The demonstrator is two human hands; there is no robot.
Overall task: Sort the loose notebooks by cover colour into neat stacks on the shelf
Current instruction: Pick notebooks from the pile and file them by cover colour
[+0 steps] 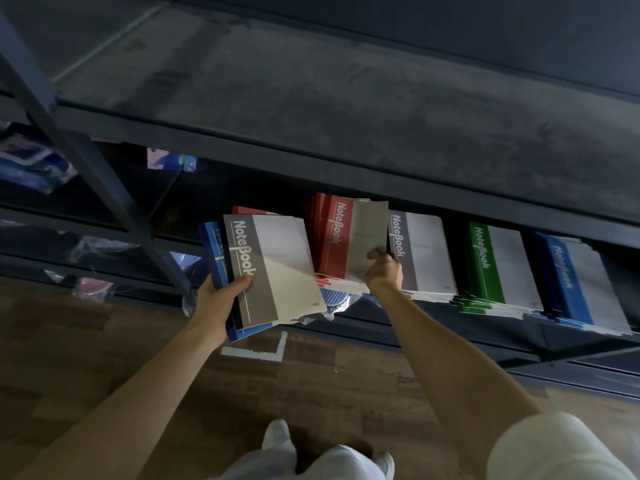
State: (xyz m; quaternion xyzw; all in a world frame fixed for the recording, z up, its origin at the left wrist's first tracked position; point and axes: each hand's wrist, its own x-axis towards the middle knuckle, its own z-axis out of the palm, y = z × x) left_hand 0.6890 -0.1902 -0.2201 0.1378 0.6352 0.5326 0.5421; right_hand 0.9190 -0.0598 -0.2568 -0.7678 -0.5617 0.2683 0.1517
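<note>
Dark metal shelf [346, 174], wooden floor [104, 358] below. Centre-left of frame: left hand [221, 299] grips loose bundle, grey notebook [273, 268] on top, blue notebook [212, 251] beneath. Centre: right hand [384, 271] pinches lower edge of red notebook [349, 233] over red stack [317, 230]. Rightward on shelf: grey stack [422, 251], green stack [495, 265], blue stack [581, 282], 3 side by side.

A grey notebook [273, 268] tops a tilted bundle [212, 254], centre-left; a red notebook [348, 237] tilts above the red stack [325, 279]; grey stack [420, 251], green stack [491, 263], blue stack [571, 282] rightward.
</note>
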